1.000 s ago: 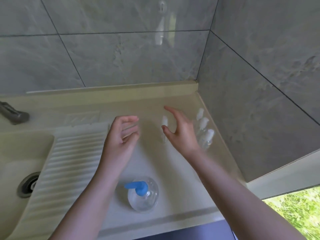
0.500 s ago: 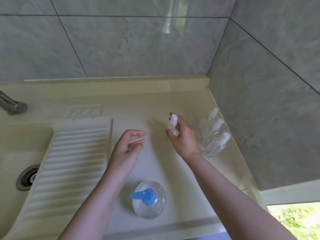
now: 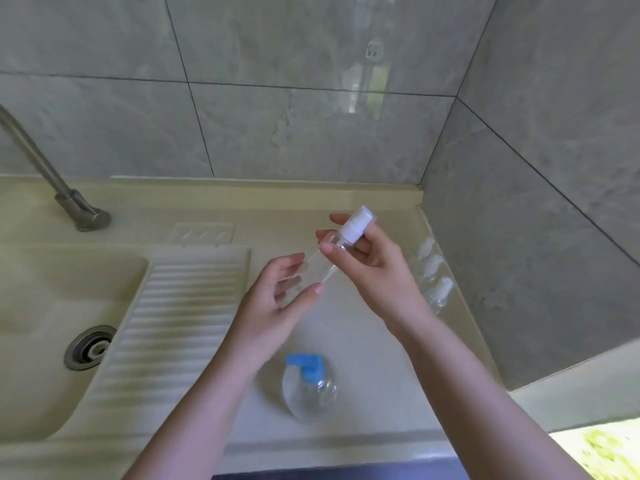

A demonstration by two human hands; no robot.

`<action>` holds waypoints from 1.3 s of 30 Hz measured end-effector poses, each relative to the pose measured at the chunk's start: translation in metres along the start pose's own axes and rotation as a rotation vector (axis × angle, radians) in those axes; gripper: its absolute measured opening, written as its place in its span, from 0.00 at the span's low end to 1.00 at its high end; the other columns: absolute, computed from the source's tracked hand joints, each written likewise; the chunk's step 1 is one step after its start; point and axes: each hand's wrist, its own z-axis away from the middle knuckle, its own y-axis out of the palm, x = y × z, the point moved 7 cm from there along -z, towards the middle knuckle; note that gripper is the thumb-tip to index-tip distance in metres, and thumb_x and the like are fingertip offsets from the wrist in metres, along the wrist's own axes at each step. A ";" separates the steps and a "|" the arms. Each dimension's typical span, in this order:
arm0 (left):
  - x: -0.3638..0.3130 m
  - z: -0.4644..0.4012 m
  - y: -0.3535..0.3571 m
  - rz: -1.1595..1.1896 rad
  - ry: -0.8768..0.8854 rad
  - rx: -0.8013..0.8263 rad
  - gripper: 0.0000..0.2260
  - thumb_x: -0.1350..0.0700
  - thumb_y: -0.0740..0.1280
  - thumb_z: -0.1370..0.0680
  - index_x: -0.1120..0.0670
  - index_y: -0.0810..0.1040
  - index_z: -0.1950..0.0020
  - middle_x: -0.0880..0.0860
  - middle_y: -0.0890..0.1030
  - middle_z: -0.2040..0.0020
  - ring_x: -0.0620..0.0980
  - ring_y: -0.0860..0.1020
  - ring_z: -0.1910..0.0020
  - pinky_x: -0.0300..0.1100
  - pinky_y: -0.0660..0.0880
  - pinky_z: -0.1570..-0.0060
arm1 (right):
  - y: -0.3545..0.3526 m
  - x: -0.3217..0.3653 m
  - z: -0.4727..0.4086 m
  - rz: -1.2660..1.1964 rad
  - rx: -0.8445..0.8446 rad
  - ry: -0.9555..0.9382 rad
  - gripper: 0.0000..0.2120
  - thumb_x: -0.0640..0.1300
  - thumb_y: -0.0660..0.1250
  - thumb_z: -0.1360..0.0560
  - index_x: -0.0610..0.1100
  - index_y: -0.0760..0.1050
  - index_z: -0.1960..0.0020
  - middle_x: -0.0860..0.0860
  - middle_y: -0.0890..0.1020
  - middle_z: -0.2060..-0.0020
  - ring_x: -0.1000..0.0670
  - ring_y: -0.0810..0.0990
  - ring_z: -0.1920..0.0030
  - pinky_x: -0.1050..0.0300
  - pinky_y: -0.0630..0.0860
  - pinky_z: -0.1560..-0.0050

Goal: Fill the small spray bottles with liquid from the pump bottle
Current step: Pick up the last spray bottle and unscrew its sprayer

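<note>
Metal tap [image 3: 74, 206] behind sink basin [image 3: 41, 341]; drain [image 3: 89, 347] in basin; ribbed washboard [image 3: 173, 323] beside.

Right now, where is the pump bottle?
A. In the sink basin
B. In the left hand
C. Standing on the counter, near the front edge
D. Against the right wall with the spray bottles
C: the pump bottle stands untouched on the counter near its front edge, below both hands.
</note>
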 end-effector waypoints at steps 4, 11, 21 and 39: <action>-0.026 0.042 -0.010 -0.054 0.068 -0.007 0.13 0.49 0.74 0.26 0.45 0.78 0.43 0.41 0.83 0.44 0.38 0.79 0.42 0.39 0.73 0.42 | 0.021 0.036 0.037 -0.023 0.113 -0.013 0.18 0.39 0.72 0.24 0.45 0.75 0.35 0.48 0.85 0.46 0.53 0.83 0.43 0.57 0.78 0.40; -0.040 0.104 -0.025 -0.118 0.120 -0.062 0.11 0.53 0.73 0.25 0.46 0.76 0.45 0.41 0.83 0.50 0.39 0.81 0.49 0.37 0.74 0.48 | 0.024 0.052 0.080 -0.102 -0.146 0.015 0.22 0.54 0.79 0.33 0.54 0.78 0.41 0.54 0.84 0.50 0.54 0.84 0.49 0.52 0.79 0.44; -0.033 0.154 -0.040 -0.103 0.132 -0.057 0.13 0.46 0.71 0.26 0.44 0.74 0.44 0.42 0.81 0.51 0.48 0.81 0.52 0.35 0.75 0.50 | 0.044 0.057 0.123 -0.303 -0.069 0.041 0.26 0.41 0.79 0.33 0.48 0.79 0.36 0.44 0.85 0.49 0.48 0.83 0.44 0.42 0.75 0.34; -0.025 0.196 -0.042 -0.040 0.132 -0.042 0.11 0.48 0.71 0.24 0.46 0.74 0.44 0.46 0.82 0.50 0.48 0.81 0.54 0.54 0.76 0.42 | 0.057 0.062 0.157 -0.300 -0.004 0.132 0.29 0.45 0.65 0.26 0.56 0.63 0.26 0.48 0.83 0.41 0.47 0.83 0.41 0.46 0.75 0.35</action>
